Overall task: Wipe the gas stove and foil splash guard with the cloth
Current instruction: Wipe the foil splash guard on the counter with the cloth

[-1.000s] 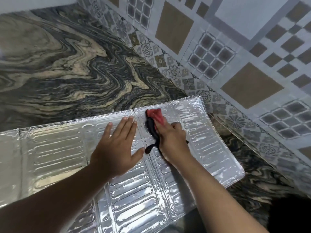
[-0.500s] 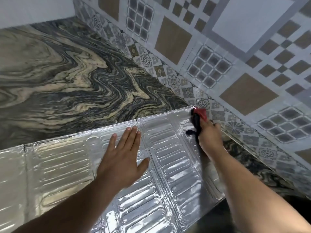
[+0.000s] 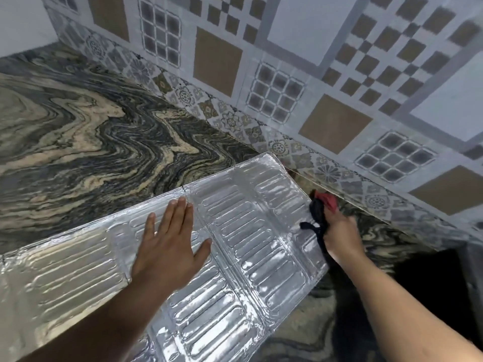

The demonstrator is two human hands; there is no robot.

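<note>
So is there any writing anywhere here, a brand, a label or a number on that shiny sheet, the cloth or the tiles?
None: no word, number or logo can be read in this view.
foil splash guard: only embossed oblong ridges, no print.
cloth gripped in the right hand: red and dark fabric, no tag visible.
wall tiles: squares, checks and flower patterns only.
countertop: swirled stone, no markings.

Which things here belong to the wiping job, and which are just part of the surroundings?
Part of the job:
- foil splash guard, lying flat
- red and dark cloth, at the guard's right edge
- right hand, holding the cloth
- left hand, pressed flat on the foil

Just surroundings:
- marbled countertop
- patterned wall tiles

The gas stove is not in view.
</note>
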